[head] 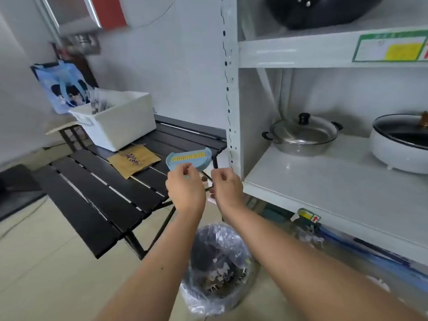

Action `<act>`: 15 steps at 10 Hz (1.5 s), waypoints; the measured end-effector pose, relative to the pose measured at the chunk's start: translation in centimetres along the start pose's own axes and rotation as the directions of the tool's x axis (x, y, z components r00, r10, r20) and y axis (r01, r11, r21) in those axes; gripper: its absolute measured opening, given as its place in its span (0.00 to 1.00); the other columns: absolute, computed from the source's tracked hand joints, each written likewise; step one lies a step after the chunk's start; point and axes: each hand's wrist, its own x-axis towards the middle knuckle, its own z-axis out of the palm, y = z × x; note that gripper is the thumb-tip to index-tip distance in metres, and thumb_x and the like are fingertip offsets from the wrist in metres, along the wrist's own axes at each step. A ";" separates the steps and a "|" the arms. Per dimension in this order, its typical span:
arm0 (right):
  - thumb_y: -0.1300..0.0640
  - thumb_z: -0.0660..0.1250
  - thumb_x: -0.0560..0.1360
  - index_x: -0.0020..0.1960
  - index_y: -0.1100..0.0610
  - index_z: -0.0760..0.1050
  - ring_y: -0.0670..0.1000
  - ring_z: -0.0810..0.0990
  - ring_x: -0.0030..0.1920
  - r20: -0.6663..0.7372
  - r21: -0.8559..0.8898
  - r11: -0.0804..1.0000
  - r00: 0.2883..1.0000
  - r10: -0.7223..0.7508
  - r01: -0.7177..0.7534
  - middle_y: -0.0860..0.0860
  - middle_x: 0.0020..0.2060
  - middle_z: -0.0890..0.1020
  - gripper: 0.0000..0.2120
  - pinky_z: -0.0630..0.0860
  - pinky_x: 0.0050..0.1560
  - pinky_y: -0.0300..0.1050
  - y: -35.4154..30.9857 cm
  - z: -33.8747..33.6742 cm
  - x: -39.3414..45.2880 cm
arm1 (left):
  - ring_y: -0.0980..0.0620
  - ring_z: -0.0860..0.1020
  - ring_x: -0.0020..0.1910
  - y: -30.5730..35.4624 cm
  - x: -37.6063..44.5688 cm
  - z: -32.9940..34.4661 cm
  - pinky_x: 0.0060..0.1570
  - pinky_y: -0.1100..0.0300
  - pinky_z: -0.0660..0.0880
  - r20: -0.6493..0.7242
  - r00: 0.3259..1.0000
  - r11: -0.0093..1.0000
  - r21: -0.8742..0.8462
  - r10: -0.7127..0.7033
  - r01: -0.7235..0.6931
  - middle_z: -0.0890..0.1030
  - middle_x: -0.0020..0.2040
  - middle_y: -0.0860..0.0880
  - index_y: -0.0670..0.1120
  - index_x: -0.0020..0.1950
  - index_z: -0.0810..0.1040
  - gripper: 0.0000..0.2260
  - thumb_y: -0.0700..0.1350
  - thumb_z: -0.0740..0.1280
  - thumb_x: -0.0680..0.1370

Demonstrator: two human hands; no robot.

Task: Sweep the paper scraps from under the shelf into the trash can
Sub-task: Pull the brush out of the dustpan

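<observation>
Beige floor tiles (46,262) run beneath a black slatted tabletop (97,195) and a white metal shelf (324,186). Left hand (185,188) pinches a pale blue plastic dustpan with yellow comb teeth (188,159), held up just above it. Right hand (225,188), just beside, is curled closed; what it grips cannot be told. Below both hands stands a round bag-lined trash can (217,269); white paper scraps (309,237) lie under the shelf, lower right of the hands.

head: one view | looks forward-down, close over hands (185,191) | shelf (324,181) right
</observation>
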 end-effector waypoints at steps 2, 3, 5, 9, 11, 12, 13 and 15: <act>0.56 0.58 0.79 0.54 0.59 0.77 0.48 0.75 0.46 0.124 -0.191 0.974 0.987 -0.101 0.123 0.51 0.49 0.77 0.11 0.69 0.36 0.34 0.3 2.6 1.0 | 0.38 0.75 0.61 -2.1 4.3 -1.4 0.57 0.45 0.75 -0.042 0.868 0.865 -0.120 -0.495 0.487 0.76 0.62 0.40 0.40 0.63 0.73 0.15 0.42 0.55 0.79; 0.57 0.59 0.79 0.59 0.57 0.76 0.53 0.76 0.55 0.162 -0.275 0.949 0.980 -0.113 0.155 0.55 0.58 0.75 0.13 0.75 0.50 0.43 0.6 3.9 2.0 | 0.37 0.76 0.58 -1.8 3.8 -0.9 0.57 0.46 0.74 0.119 0.864 0.841 -0.198 -0.489 0.503 0.75 0.63 0.35 0.35 0.65 0.71 0.16 0.41 0.55 0.80; 0.59 0.58 0.77 0.66 0.53 0.72 0.59 0.67 0.65 0.314 -0.528 0.820 0.948 -0.055 0.222 0.56 0.66 0.69 0.18 0.70 0.66 0.55 0.4 5.4 4.0 | 0.50 0.73 0.35 -2.1 4.7 -0.2 0.42 0.55 0.75 0.320 0.729 0.547 -0.499 -0.605 0.672 0.76 0.41 0.44 0.42 0.57 0.73 0.10 0.37 0.55 0.80; 0.48 0.57 0.78 0.73 0.48 0.57 0.61 0.52 0.74 0.481 -0.854 0.295 0.867 0.131 0.430 0.51 0.75 0.56 0.25 0.50 0.72 0.63 -0.3 3.7 4.2 | 0.45 0.77 0.39 -3.6 2.7 -0.2 0.47 0.48 0.78 0.425 0.661 0.379 -0.576 -0.618 0.724 0.77 0.41 0.42 0.39 0.57 0.74 0.08 0.35 0.59 0.79; 0.46 0.60 0.75 0.66 0.53 0.68 0.59 0.63 0.66 0.503 -0.857 0.169 0.861 0.070 0.487 0.53 0.62 0.72 0.22 0.61 0.63 0.57 -1.7 1.9 1.8 | 0.45 0.77 0.38 -2.5 0.1 -1.1 0.53 0.47 0.77 0.465 0.648 0.328 -0.595 -0.604 0.733 0.77 0.38 0.41 0.38 0.39 0.73 0.10 0.32 0.57 0.78; 0.46 0.63 0.73 0.63 0.55 0.70 0.58 0.67 0.63 0.517 -0.851 0.118 0.856 0.011 0.512 0.54 0.59 0.74 0.22 0.62 0.62 0.56 -3.0 0.6 0.5 | 0.45 0.76 0.37 -1.5 -1.5 -1.4 0.47 0.48 0.77 0.476 0.655 0.331 -0.597 -0.588 0.731 0.77 0.39 0.41 0.38 0.39 0.72 0.10 0.32 0.56 0.79; 0.46 0.63 0.72 0.59 0.55 0.74 0.57 0.70 0.60 0.558 -0.829 -0.002 0.829 -0.036 0.559 0.53 0.53 0.76 0.20 0.62 0.63 0.57 -4.1 -0.6 -0.7 | 0.46 0.77 0.39 -0.9 -2.8 -1.6 0.45 0.49 0.76 0.500 0.663 0.338 -0.592 -0.557 0.731 0.78 0.41 0.41 0.38 0.42 0.74 0.10 0.35 0.56 0.80; 0.55 0.61 0.73 0.49 0.58 0.75 0.56 0.73 0.40 0.661 -0.750 -0.066 0.739 -0.129 0.659 0.56 0.43 0.80 0.08 0.70 0.47 0.48 -5.5 -2.3 -3.5 | 0.49 0.77 0.37 1.1 -4.8 -2.3 0.42 0.55 0.76 0.496 0.669 0.343 -0.596 -0.554 0.726 0.78 0.38 0.44 0.39 0.40 0.75 0.09 0.34 0.60 0.78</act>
